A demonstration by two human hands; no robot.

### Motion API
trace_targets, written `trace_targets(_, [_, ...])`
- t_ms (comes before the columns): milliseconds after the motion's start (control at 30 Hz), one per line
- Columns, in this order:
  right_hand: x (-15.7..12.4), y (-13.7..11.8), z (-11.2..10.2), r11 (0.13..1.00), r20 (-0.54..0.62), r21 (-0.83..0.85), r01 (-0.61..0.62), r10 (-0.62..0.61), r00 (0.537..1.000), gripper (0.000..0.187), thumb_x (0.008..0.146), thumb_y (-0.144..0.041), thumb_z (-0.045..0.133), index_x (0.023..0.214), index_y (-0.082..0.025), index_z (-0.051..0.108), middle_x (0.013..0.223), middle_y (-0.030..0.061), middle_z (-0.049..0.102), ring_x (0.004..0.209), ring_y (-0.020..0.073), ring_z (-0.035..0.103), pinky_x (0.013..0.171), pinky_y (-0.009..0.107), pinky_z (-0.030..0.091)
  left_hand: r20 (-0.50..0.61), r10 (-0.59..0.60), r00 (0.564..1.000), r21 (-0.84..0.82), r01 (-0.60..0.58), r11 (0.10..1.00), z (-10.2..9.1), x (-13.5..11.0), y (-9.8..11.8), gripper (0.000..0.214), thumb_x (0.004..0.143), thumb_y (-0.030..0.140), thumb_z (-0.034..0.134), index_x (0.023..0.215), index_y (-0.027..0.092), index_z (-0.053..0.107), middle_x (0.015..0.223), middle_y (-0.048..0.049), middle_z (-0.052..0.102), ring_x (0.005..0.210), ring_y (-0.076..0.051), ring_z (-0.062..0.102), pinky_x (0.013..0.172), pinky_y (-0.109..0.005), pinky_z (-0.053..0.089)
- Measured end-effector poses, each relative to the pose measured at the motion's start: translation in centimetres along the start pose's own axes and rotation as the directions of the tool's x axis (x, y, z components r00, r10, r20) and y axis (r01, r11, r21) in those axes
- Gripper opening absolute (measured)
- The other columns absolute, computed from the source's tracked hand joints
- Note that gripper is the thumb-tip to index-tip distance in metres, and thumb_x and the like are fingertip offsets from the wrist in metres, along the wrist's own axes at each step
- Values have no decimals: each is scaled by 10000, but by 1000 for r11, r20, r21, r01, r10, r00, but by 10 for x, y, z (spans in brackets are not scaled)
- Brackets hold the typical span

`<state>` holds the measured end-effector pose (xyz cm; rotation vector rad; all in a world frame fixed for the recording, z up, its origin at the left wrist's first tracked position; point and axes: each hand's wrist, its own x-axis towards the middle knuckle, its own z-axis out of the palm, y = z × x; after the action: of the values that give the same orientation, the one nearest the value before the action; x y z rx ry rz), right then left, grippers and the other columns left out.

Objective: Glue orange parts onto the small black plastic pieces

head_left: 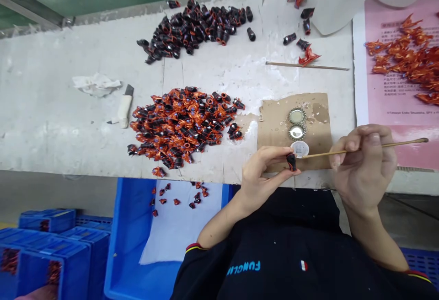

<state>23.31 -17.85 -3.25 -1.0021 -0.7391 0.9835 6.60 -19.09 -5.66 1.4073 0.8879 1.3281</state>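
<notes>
Between its thumb and fingers, my left hand (262, 172) pinches a small black part (291, 162) with an orange edge. My right hand (366, 167) grips a thin wooden stick (404, 143), whose left tip points at the black part and comes close to it. Whether the tip touches the part I cannot tell. Just beyond my hands lies a piece of cardboard (274, 126). On it are two metal bottle caps, one (297, 115) farther off and one (297, 132) nearer, plus a round white disc (300, 149).
Left of the cardboard is a heap of orange and black pieces (185, 126); black parts (199, 28) are piled behind it. Orange pieces (411, 62) lie on a pink sheet at right. A second stick (308, 66), a cutter knife (125, 107) and a blue bin (128, 245) are also here.
</notes>
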Motion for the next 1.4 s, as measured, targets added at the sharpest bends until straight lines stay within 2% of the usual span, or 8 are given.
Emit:
trace_targets(100, [-3,2,5,1000,49,0,-20,20,999,94,946,-302,656,878,-259,705,635,-53,573,429,66,498,333,211,349,0,5,1000,9,-5,1000,0,-1,-1,474,809,108,806,1237,239,648,1093,-28,713,981,-147,766,905,-251,658])
trace_targets(400, [-3,4,5,999,88,3,-37,37,995,85,949,-275,656,911,-252,728,653,-52,596,456,73,546,362,223,409,-1,-10,1000,11,10,1000,-2,-2,0,483,818,112,799,1251,254,638,1107,-24,714,986,-149,767,899,-247,659])
trace_targets(633, [-4,4,4,1000,87,-5,-20,21,996,78,946,-289,666,903,-261,725,641,-58,602,445,67,542,355,213,383,-5,-19,1000,-8,19,1000,-1,-2,1,461,828,127,794,1244,255,642,1099,-26,717,988,-151,766,897,-253,661])
trace_targets(833, [-4,3,5,1000,93,-9,-5,5,996,77,948,-300,666,901,-262,715,648,-64,602,455,57,545,372,182,439,-5,-30,1000,-46,30,998,0,-1,2,469,819,118,801,1237,262,646,1106,-17,720,989,-145,767,891,-236,658])
trace_targets(1400, [-5,3,5,998,102,-41,-37,41,994,95,953,-312,649,888,-265,700,631,-72,585,399,66,530,309,209,363,-15,-30,999,5,30,1000,0,0,4,410,848,179,789,1224,238,637,1107,-44,733,984,-174,781,873,-253,671])
